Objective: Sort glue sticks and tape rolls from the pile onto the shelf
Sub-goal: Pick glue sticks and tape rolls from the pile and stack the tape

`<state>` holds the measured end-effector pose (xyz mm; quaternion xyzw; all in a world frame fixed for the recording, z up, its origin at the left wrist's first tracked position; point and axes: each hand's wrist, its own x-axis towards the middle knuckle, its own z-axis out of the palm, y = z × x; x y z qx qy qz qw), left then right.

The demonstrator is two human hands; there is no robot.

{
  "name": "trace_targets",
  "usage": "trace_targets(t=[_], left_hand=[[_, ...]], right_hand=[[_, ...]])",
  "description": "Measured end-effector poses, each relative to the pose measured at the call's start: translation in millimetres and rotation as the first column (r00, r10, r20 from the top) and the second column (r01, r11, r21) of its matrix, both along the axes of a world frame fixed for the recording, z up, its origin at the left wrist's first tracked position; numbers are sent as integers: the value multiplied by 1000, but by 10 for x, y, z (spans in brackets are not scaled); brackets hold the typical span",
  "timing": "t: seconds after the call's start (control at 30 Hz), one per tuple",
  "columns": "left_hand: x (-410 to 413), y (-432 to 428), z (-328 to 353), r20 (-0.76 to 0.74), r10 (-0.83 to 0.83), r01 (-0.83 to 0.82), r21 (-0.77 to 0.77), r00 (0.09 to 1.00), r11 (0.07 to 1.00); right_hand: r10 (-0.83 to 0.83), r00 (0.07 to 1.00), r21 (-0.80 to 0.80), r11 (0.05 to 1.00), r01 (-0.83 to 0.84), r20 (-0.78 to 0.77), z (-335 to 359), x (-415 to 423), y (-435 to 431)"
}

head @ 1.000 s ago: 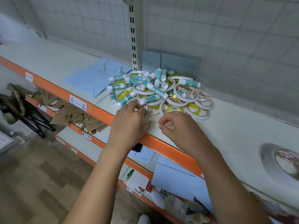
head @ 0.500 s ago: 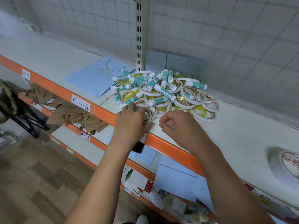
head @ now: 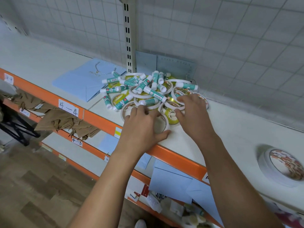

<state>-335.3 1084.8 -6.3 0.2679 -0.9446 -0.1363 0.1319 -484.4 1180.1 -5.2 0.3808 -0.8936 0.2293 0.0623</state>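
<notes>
Tape roll (head: pixel 165 123), white, lies under the left hand (head: pixel 143 127), thumb hooked on its near rim and fingers curled over the far one, at the pile's (head: pixel 148 91) 6 o'clock edge. The right hand (head: pixel 193 116), a loose fist by the shelf edge half a second ago, has opened and reached toward 12 o'clock, fingers spread flat on rolls at the pile's 4 o'clock side; a second pick seems under way. Glue sticks (head: pixel 155 94) lie unsorted on top. The white shelf (head: pixel 230 129) carries a blue bag (head: pixel 79 81) at 9 o'clock; a tiled wall (head: pixel 230 46) stands behind.
</notes>
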Motion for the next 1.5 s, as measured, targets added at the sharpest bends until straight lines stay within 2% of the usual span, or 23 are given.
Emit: trace_targets(t=[0.1,0.23,0.43,0.67,0.87,1.07,1.33,1.5], left_hand=[[-97,54,4,8,-29,29,-4,1000,1000],[-220,114,-16,19,-70,70,-24,997,997],[-306,95,-48,25,-110,111,-35,994,993],[-346,55,-57,32,-145,147,-38,989,988],[-540,228,-19,25,-230,230,-31,973,973],[-941,729,17,18,-362,362,-30,932,932],[-1402,1508,-13,-10,-478,478,38,878,878],[-1518,1686,-46,40,-455,454,33,890,890]], right_hand=[[-45,997,89,995,51,-63,-28,-115,-2],[-77,996,29,997,78,-35,-46,-176,68],[-6,984,-50,999,15,178,-80,-191,135],[-45,980,12,999,44,195,-25,-263,234],[-104,991,32,994,101,89,83,-286,718],[-247,968,39,969,245,46,104,-373,1458],[-395,914,63,919,390,91,-4,-531,2467],[-352,926,91,935,342,134,-109,-591,2662]])
